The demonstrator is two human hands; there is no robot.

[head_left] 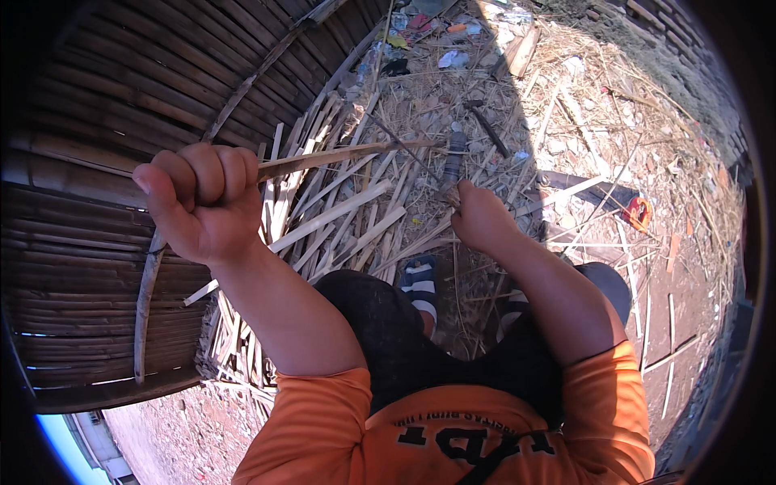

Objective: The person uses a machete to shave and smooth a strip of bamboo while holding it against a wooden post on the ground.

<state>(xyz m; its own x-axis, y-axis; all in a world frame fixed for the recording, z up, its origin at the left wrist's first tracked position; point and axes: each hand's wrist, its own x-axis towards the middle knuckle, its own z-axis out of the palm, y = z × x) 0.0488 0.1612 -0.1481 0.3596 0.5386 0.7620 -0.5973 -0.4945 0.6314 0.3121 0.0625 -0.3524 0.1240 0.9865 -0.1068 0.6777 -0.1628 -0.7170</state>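
Note:
My left hand (208, 198) is raised at the left, its fingers closed in a fist around a long bamboo strip (339, 155). The strip runs rightward, and its far end reaches a grey ribbed cylinder (455, 158) in front of my right hand. My right hand (485, 217) is closed on what looks like a knife, its handle mostly hidden by the fingers. The knife's thin dark blade (418, 162) points away to the left and crosses the strip; whether they touch I cannot tell.
Split bamboo strips (343, 218) lie piled by my feet, along a slatted bamboo wall (89, 162). An orange-handled tool (638, 214), perhaps a handsaw, lies at the right. A dark stick (489, 131) lies beyond the cylinder. Litter and shavings cover the ground farther off.

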